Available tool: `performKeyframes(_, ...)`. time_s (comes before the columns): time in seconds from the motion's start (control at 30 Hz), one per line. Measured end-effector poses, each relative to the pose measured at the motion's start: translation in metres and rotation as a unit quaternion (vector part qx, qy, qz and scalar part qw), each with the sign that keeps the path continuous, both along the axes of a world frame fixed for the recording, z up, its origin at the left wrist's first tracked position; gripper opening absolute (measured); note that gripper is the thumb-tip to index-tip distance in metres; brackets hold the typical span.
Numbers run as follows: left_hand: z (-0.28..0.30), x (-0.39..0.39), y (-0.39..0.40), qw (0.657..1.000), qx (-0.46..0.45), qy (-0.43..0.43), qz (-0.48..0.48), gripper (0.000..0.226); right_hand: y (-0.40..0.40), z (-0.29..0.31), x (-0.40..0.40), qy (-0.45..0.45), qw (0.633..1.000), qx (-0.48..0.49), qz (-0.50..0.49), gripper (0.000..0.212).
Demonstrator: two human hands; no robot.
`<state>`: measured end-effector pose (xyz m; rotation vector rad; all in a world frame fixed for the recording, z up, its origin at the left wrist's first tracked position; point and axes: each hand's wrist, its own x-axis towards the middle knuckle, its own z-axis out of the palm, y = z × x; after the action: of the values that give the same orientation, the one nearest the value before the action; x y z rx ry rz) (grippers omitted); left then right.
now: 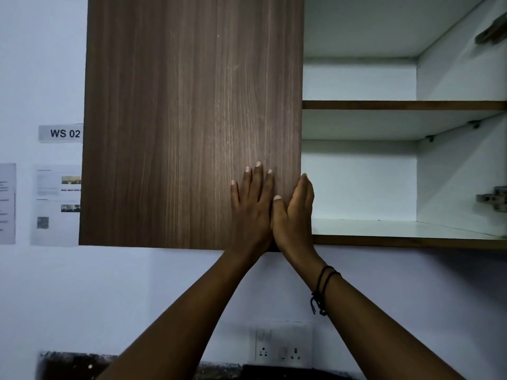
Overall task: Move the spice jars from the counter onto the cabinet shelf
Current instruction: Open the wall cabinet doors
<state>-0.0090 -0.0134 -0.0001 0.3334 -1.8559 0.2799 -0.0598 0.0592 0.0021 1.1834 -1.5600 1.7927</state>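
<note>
- Two forearms rise from 6 o'clock toward the frame centre; the right one carries a dark cord bracelet (323, 289) at the wrist.
- Desk (82, 364): only a dark strip shows along the bottom edge, at 7 o'clock. No spice jars can be seen on it or anywhere else in view, so their place cannot be told.
- Wall socket (282, 348): a white plate on the pale wall at 6 o'clock, between the two forearms.
- Left hand (251, 212): released and flat, fingers spread, palm pressed against the face of the cabinet door near its lower right corner; it grasps nothing.
- Right hand (295, 215): touching the left hand at the base, its fingers curled around the right edge of the same door and its thumb resting on the door face; it grips the door edge.
- Cabinet door (189, 119): brown wood grain, filling the frame from 9 to 12 o'clock.
- Cabinet shelf (406, 105): a brown-edged board at 2 o'clock inside the open white compartment; the cabinet floor (411, 229) lies below it at 3 o'clock. Both are bare.
- Hinges (493, 201): metal fittings on the right inner wall, at 1 and 3 o'clock.
- Wall papers (56, 204): printed sheets at 9 o'clock, beneath a label (61, 133) reading "WS 02".
</note>
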Motion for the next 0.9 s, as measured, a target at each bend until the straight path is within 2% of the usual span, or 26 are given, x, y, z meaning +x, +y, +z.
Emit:
performKeyframes(0.23, 0.002, -0.004, 0.005, 1.0, 0.015, 0.005, 0.0, 0.071, 0.015, 0.014, -0.001, -0.084, 0.994, 0.044, 0.046, 0.071)
performKeyframes(0.37, 0.007, 0.006, 0.018, 0.999, 0.029, 0.015, -0.016, 0.065, 0.037, 0.027, 0.003, -0.135, 0.987, 0.056, 0.073, 0.059)
performKeyframes(0.5, 0.013, 0.023, 0.033, 0.999, 0.016, 0.03, -0.027, 0.068, 0.059, 0.031, 0.02, -0.119, 0.989, 0.057, 0.069, 0.042)
performKeyframes(0.73, 0.037, 0.077, 0.065, 0.992, 0.035, 0.091, -0.078, 0.075, 0.102, 0.016, 0.078, -0.08, 0.987, -0.053, 0.13, 0.018)
performKeyframes(0.9, 0.046, 0.136, 0.091, 0.984, 0.028, 0.106, -0.142, 0.073, 0.126, 0.008, 0.128, -0.029, 0.969, -0.114, 0.216, 0.026)
